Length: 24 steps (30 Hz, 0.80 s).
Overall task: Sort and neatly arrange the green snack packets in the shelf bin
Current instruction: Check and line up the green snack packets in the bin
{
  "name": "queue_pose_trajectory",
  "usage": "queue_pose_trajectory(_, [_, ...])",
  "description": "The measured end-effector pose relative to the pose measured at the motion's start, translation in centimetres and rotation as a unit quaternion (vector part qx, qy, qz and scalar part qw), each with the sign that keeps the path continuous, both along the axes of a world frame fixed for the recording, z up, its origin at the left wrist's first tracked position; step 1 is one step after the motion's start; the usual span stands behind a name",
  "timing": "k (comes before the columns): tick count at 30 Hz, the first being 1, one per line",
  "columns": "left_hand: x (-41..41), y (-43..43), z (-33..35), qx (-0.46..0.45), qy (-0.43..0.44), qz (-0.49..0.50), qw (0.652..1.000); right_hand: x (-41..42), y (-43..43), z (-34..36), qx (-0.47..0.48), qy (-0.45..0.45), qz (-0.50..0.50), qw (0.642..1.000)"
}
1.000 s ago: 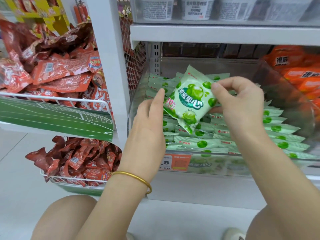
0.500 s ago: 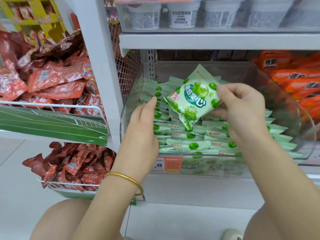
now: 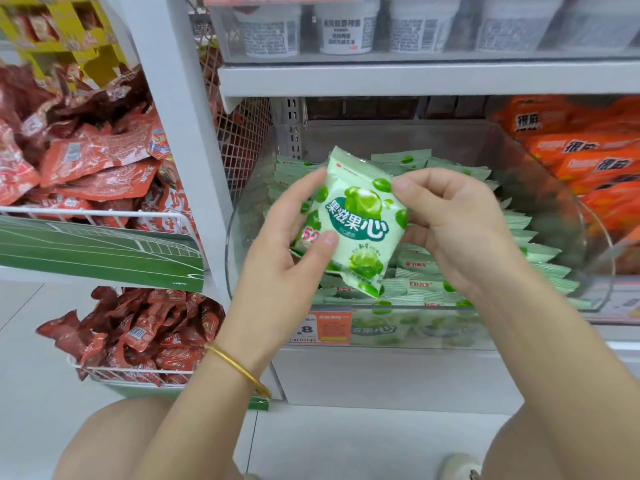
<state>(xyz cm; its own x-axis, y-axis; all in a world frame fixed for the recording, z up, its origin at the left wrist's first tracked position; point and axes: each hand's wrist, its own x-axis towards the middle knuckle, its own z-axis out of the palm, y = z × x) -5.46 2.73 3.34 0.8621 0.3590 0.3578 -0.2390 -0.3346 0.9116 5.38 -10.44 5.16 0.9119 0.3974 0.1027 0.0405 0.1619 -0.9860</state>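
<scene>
A pale green snack packet [image 3: 360, 220] with green fruit pictures is held upright above the clear shelf bin [image 3: 554, 188]. My left hand [image 3: 287, 244] grips its left side, thumb on the front; a second green packet shows behind it in that hand. My right hand [image 3: 453, 223] pinches the packet's upper right edge. Rows of several green packets [image 3: 530, 251] stand on edge in the bin, partly hidden by my hands.
Orange packets [image 3: 588, 161] fill the bin to the right. Red snack packs [image 3: 97, 168] sit in wire baskets on the left, with more red packs [image 3: 138, 334] below. White cups [image 3: 346, 26] line the shelf above. A white upright post [image 3: 180, 133] stands left of the bin.
My left hand has closed onto the packet's left side; before, it was open beside it. The packet has turned more upright and come nearer to me.
</scene>
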Motion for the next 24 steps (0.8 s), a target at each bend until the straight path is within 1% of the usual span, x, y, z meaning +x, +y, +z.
queue_pose_trajectory(3, [0.1, 0.0, -0.1, -0.003, -0.006, 0.003, 1.000, -0.2, -0.2, 0.2, 0.009, 0.020, 0.047, 0.999])
queue_pose_trajectory(6, [-0.1, 0.1, -0.3, -0.012, -0.012, -0.010, 1.000, -0.6, -0.2, 0.4, -0.026, 0.002, 0.087, 0.996])
queue_pose_trajectory(10, [-0.3, -0.2, 0.1, -0.013, -0.014, -0.031, 0.999, -0.6, 0.1, 0.2, -0.009, -0.001, 0.056, 0.998])
queue_pose_trajectory(13, [-0.1, 0.2, 0.0, -0.019, -0.012, -0.044, 0.999, -0.5, 0.2, 0.1, 0.000, 0.014, 0.045, 0.999])
queue_pose_trajectory(14, [-0.1, 0.2, -0.2, -0.006, -0.013, -0.047, 0.999, -0.5, 0.3, 0.0, 0.005, 0.019, 0.042, 0.999])
queue_pose_trajectory(15, [-0.1, 0.2, -0.4, 0.031, -0.018, -0.029, 0.999, -0.6, 0.3, 0.0, 0.012, 0.022, 0.039, 0.999])
queue_pose_trajectory(16, [-0.1, 0.2, -0.6, 0.106, -0.025, 0.015, 0.994, -0.7, 0.4, -0.1, 0.019, 0.024, 0.035, 0.999])
queue_pose_trajectory(17, [-0.1, 0.1, -0.7, 0.207, -0.033, 0.076, 0.975, -0.8, 0.5, -0.1, 0.026, 0.026, 0.030, 0.999])
queue_pose_trajectory(18, [-0.1, 0.1, -0.7, 0.293, -0.042, 0.139, 0.945, -1.0, 0.6, -0.1, 0.030, 0.026, 0.026, 0.999])
queue_pose_trajectory(19, [0.0, 0.0, -0.7, 0.344, -0.050, 0.177, 0.921, -1.1, 0.7, -0.1, 0.033, 0.026, 0.029, 0.999])
queue_pose_trajectory(20, [0.0, -0.1, -0.6, 0.365, -0.051, 0.188, 0.910, -1.3, 0.7, 0.0, 0.039, 0.026, 0.037, 0.998])
queue_pose_trajectory(21, [-0.1, -0.4, -0.5, 0.360, -0.043, 0.175, 0.916, -1.5, 0.6, 0.1, 0.050, 0.028, 0.051, 0.997])
queue_pose_trajectory(23, [-0.1, -0.7, -0.3, 0.308, -0.008, 0.125, 0.943, -1.7, 0.5, 0.3, 0.076, 0.024, 0.093, 0.992])
queue_pose_trajectory(24, [-0.1, -0.8, -0.3, 0.292, 0.001, 0.113, 0.950, -1.8, 0.5, 0.4, 0.084, 0.020, 0.118, 0.989])
